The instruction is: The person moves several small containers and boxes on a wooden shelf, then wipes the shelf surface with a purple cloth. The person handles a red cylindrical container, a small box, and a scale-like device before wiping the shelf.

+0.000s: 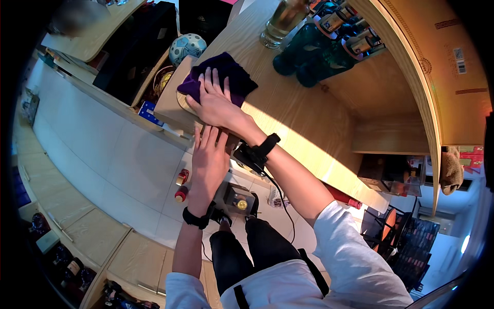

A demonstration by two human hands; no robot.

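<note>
My right hand (216, 102) lies flat with fingers spread on a dark purple cloth (235, 79). The cloth is bunched on the rounded end of a wooden shelf board (305, 127). Just below, my left hand (210, 154) reaches to the board's front edge, fingers slightly apart and palm hidden; whether the fingertips touch the wood is hard to tell. A black strap with a small device (254, 154) sits on my right wrist, and another black strap (196, 219) is around my left.
Teal bottles (316, 54) and a clear glass vessel (283, 23) stand farther along the board. A patterned ball (188, 49) is beside its end. On the tiled floor are red bottles (180, 193) and a clear-fronted box (239, 201) by my feet. Wooden cabinets (83, 228) line the left.
</note>
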